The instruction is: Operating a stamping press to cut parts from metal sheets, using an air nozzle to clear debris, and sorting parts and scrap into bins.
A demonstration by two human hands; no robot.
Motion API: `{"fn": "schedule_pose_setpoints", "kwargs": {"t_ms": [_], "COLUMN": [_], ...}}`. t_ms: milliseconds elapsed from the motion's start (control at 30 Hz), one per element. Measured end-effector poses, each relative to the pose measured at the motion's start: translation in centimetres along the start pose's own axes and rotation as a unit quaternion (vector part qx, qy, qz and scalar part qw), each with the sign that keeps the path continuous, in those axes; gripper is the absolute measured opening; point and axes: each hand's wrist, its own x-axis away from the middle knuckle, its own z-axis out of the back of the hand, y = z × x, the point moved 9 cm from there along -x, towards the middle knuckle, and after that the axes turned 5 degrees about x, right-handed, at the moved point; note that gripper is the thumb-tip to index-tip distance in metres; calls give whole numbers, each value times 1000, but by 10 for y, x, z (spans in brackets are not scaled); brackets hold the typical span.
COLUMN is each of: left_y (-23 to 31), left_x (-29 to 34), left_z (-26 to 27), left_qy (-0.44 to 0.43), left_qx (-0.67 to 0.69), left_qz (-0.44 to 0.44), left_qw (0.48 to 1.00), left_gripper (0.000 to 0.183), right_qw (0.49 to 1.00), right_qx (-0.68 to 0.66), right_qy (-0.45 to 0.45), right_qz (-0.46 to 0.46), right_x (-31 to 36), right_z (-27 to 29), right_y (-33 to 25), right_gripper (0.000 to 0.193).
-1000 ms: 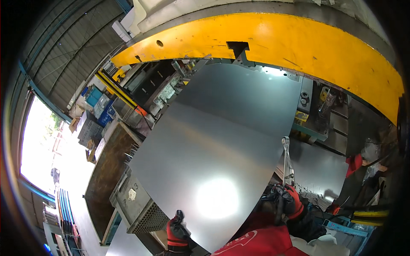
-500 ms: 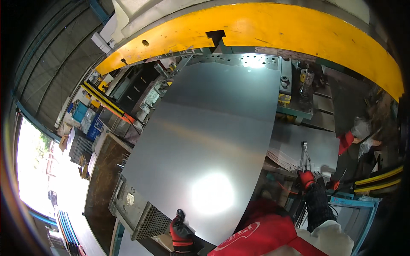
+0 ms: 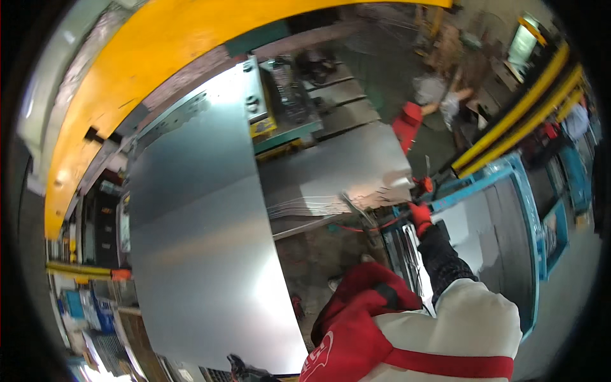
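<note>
A large, smooth grey metal sheet (image 3: 203, 242) stretches from the machine bed to the lower edge of the view. My left hand (image 3: 249, 370), in a dark glove, is at the sheet's near edge, with a digit over its top face; the rest of the hand is cut off. To the right, my right hand (image 3: 419, 216) in a red and black glove is beside the corner of a stack of smaller metal sheets (image 3: 331, 169). Its fingers are blurred. A forked silver hand tool (image 3: 358, 207) is at the stack's near edge, apart from that hand.
A yellow machine beam (image 3: 127, 70) arches over the far side. Blue-framed trolley (image 3: 531, 235) stands at right, below yellow-black bars (image 3: 515, 114). An orange-red part (image 3: 422, 185) is close to the stack's corner. A steel block (image 3: 254, 95) flanks the large sheet.
My view has swung to the right. My right hand has let go of the silver tool and moved away from it, toward the trolley. My left hand stays at the large sheet's near edge.
</note>
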Motion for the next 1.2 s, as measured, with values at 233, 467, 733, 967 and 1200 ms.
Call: {"fn": "schedule_pose_setpoints", "kwargs": {"t_ms": [233,467,733,967,1200], "left_y": [28,41,35,30,22], "left_x": [16,3,4,-11,0], "left_z": [-23,18,8,18,21], "left_qy": [-70,65,56,18,59], "left_qx": [-125,-194,-173,-59,-32], "left_qz": [-347,-387,-362,-339,-293], "left_qw": [927,899,914,939,954], "left_gripper": [31,32,38,35,20], "right_qw": [959,985,897,931,917], "right_qx": [-282,71,311,56,-311], "right_qy": [-27,138,172,178,-241], "right_qz": [-11,80,263,315,58], "right_x": [-64,-118,-115,-70,26], "right_z": [-15,2,-6,9,27], "right_y": [23,18,-14,-33,-87], "right_gripper": [37,39,40,41,45]}}
